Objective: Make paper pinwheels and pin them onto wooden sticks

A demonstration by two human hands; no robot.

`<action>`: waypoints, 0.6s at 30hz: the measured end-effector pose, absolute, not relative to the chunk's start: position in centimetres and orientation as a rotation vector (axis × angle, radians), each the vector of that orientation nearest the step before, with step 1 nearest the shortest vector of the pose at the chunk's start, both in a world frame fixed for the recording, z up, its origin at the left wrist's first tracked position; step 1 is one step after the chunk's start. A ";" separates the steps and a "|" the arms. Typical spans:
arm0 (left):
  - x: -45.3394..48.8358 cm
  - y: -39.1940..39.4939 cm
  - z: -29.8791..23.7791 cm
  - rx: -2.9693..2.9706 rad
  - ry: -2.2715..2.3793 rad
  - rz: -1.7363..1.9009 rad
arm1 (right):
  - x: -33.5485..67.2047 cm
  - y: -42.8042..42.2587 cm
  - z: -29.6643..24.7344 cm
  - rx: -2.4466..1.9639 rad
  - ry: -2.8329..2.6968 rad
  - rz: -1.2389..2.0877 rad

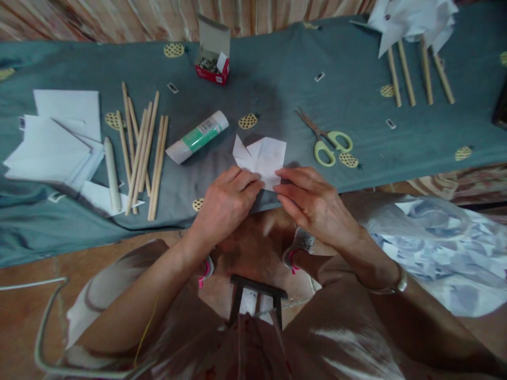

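Observation:
A small white paper (pixel 266 152), partly folded with a pointed flap at its upper left, lies near the table's front edge between my hands. My left hand (pixel 229 200) is closed, its fingertips pressed on the paper's lower left. At the lower right edge, my right hand (pixel 312 203) grips the sheet between thumb and fingers. Just beyond to the left lies a white and green glue bottle (pixel 202 136). Scissors (pixel 325 140) with light green handles rest to the right, blades slightly apart.
Several wooden sticks (pixel 144 153), a pale marker-like stick (pixel 112 174) and paper sheets (pixel 55 142) lie left. A red box (pixel 213 68) of small metal pieces stands open at the back. Paper pinwheels (pixel 415 26) on sticks lie far right. A plastic bag (pixel 439 248) of paper scraps sits beside my knee.

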State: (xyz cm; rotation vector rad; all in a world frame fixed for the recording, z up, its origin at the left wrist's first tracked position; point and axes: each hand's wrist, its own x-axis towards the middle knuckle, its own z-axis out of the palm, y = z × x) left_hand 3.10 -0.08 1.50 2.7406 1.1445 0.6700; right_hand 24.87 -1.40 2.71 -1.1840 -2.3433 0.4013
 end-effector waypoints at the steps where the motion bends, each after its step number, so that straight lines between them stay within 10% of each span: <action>1: 3.1 -0.1 1.4 2.745 1.144 0.671 | 25.0 -1.5 2.8 -1.179 -2.326 0.417; 18: 2.7 -1.1 1.4 2.651 1.135 0.813 | 24.6 -0.8 2.6 -1.269 -2.097 0.792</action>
